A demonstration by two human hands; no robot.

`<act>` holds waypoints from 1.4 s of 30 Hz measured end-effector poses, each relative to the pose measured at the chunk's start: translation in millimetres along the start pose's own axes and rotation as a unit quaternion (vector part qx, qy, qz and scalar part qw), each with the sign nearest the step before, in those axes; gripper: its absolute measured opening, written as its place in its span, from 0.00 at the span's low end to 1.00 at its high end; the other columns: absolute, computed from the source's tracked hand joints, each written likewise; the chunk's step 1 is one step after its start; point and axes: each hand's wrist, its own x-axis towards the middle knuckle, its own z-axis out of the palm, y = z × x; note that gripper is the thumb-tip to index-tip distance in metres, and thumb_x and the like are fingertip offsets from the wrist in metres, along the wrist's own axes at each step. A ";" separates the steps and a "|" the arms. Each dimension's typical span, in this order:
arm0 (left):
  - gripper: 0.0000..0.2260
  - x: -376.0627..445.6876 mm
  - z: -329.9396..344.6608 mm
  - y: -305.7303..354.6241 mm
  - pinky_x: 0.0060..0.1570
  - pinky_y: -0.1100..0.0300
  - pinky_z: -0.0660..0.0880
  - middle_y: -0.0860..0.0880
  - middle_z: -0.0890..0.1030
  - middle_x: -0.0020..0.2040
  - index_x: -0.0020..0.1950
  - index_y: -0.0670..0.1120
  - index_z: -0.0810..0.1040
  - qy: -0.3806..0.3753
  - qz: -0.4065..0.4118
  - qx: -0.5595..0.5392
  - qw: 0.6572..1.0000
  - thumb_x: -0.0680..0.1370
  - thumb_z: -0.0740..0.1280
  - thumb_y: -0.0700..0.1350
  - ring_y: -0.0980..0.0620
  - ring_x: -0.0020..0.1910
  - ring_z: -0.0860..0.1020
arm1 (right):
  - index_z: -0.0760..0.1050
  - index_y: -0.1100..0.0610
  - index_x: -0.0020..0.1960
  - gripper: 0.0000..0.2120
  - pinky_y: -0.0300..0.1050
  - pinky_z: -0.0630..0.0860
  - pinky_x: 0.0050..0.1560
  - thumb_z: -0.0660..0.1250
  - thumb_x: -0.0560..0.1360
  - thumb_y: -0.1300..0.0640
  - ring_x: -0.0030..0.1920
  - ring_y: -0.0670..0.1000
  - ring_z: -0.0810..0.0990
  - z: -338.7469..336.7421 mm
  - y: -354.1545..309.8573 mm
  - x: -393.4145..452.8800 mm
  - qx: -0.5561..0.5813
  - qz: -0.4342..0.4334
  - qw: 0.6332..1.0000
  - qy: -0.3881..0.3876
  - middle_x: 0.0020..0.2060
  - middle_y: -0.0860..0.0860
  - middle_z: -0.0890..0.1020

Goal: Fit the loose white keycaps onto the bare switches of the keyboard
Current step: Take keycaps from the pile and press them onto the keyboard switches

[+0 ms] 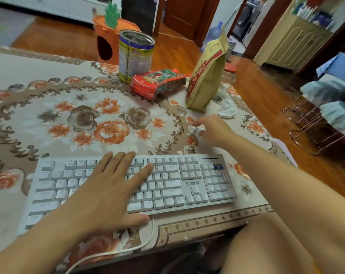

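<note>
The left hand (108, 194) lies flat across the middle of the white full-size plastic keyboard (132, 184), fingers straight and spread, gripping nothing, apparently steadying the board. The keyboard sits at the near edge of the surface (29, 115), which is covered by a flowered beige-and-orange cloth. At the top of the number pad one patch of bare blue switches (218, 167) shows; blur hides whether it is one switch or two.

Beyond the keyboard's right end, the right hand (215, 129) reaches down onto a small cluster of loose white plastic keycaps (196, 129) on the cloth, fingertips curled over them. Whether it has one pinched yet I cannot tell. The caps number perhaps two or three; they are too smeared to count.

The step in hand looks like picking up a cap. Next it must be carried to the blue gap, turned legend-up, aligned on the stem and pressed straight down.

Farther off stand one open metal tin (136, 56), one red snack packet (157, 82) and one tall tan paper pouch (207, 76).
</note>
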 end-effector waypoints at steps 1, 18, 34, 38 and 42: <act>0.49 0.2 0.1 -0.4 0.74 0.40 0.50 0.34 0.65 0.78 0.84 0.56 0.56 -0.001 0.000 -0.001 1.000 0.70 0.51 0.83 0.33 0.77 0.65 | 0.80 0.49 0.63 0.14 0.47 0.76 0.56 0.69 0.77 0.55 0.59 0.55 0.79 4.3 -1.0 7.8 -0.020 -0.012 1.000 -0.003 0.60 0.51 0.82; 0.49 1.7 0.1 -1.2 0.75 0.39 0.52 0.35 0.66 0.78 0.84 0.55 0.57 -0.013 -0.002 0.016 1.000 0.70 0.51 0.83 0.33 0.77 0.65 | 0.82 0.53 0.51 0.05 0.45 0.81 0.44 0.71 0.76 0.61 0.41 0.46 0.85 -21.7 30.7 -93.3 0.305 0.062 0.948 0.062 0.41 0.51 0.85; 0.49 0.6 0.4 -2.0 0.79 0.40 0.47 0.37 0.58 0.82 0.84 0.59 0.48 -0.024 -0.002 -0.001 1.000 0.69 0.47 0.84 0.35 0.81 0.56 | 0.82 0.52 0.50 0.12 0.38 0.80 0.49 0.75 0.71 0.66 0.45 0.46 0.85 2.9 33.4 -127.0 0.344 0.055 0.937 0.014 0.42 0.46 0.86; 0.49 0.5 1.0 -2.5 0.79 0.40 0.46 0.37 0.58 0.82 0.84 0.59 0.48 -0.025 0.000 -0.006 1.000 0.69 0.47 0.84 0.35 0.81 0.56 | 0.83 0.53 0.48 0.11 0.41 0.81 0.49 0.75 0.71 0.66 0.44 0.49 0.85 3.3 35.1 -129.0 0.341 0.051 0.939 0.017 0.41 0.48 0.86; 0.49 0.4 -0.6 -1.5 0.78 0.41 0.45 0.36 0.59 0.81 0.84 0.59 0.49 -0.024 -0.002 -0.002 1.000 0.69 0.47 0.84 0.35 0.80 0.57 | 0.83 0.54 0.48 0.10 0.38 0.80 0.47 0.76 0.71 0.66 0.44 0.48 0.85 1.6 31.7 -128.9 0.350 0.050 0.935 0.027 0.41 0.48 0.86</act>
